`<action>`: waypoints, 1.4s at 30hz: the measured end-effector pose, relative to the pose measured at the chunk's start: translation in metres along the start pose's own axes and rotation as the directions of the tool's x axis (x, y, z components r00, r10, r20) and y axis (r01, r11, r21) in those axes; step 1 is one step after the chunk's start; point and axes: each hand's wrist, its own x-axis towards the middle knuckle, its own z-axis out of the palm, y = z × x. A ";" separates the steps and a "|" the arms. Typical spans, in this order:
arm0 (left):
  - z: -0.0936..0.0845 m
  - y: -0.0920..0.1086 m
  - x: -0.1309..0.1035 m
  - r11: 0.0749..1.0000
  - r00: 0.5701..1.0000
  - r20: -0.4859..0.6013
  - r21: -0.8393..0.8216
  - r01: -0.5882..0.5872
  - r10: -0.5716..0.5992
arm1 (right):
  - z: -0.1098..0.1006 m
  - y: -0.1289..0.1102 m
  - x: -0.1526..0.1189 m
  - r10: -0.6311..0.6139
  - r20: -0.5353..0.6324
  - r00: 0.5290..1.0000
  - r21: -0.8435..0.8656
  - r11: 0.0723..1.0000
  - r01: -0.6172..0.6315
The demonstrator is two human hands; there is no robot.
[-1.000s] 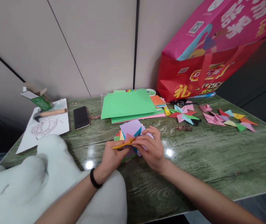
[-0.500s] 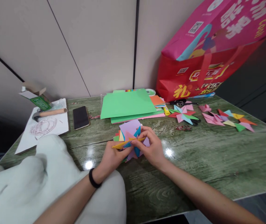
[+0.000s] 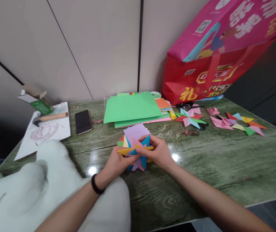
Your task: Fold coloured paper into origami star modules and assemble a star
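Note:
A folded paper star (image 3: 143,161) with blue, yellow, pink and purple points is held between both hands over the table. My left hand (image 3: 116,161) pinches its left side, by a long yellow point. From the right, my right hand (image 3: 158,150) grips the same star, thumb in front near the centre and fingers behind. Just behind it lies a stack of square coloured papers (image 3: 136,129) with a purple sheet on top, partly hidden by the star and the hands.
Green paper sheets (image 3: 133,108) lie at the back, a glue stick (image 3: 172,114) beside them. Folded stars (image 3: 190,118) and loose folded pieces (image 3: 246,124) sit right, below a red bag (image 3: 201,77). A phone (image 3: 83,121), hammer (image 3: 51,118) and white plush (image 3: 55,180) are left.
The star has turned and shifted slightly, so more of its lower purple and blue points shows. My right hand has moved a little to the right, still gripping it.

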 end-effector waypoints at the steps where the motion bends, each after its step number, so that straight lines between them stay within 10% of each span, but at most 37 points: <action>1: 0.000 0.000 0.000 1.000 1.000 0.004 0.004 0.002 -0.002 | 0.000 0.000 0.000 -0.003 -0.004 1.000 -0.007 1.000 0.003; 9: -0.001 0.002 -0.001 0.998 0.998 -0.027 -0.026 0.050 -0.051 | -0.003 0.005 0.000 0.085 0.132 0.988 0.155 0.982 -0.105; 17: -0.006 -0.007 0.003 0.905 0.984 -0.045 -0.403 0.139 -0.172 | -0.010 0.011 0.008 -0.158 0.077 0.984 0.016 0.987 0.157; 25: -0.007 -0.007 0.007 0.831 0.953 -0.165 -0.540 0.130 -0.256 | 0.005 0.019 -0.001 0.057 0.066 0.996 0.061 0.996 -0.061; 42: -0.026 -0.001 0.006 0.837 0.956 0.204 -0.469 0.283 -0.209 | -0.033 0.012 0.017 0.223 0.239 0.945 -0.066 0.975 -0.213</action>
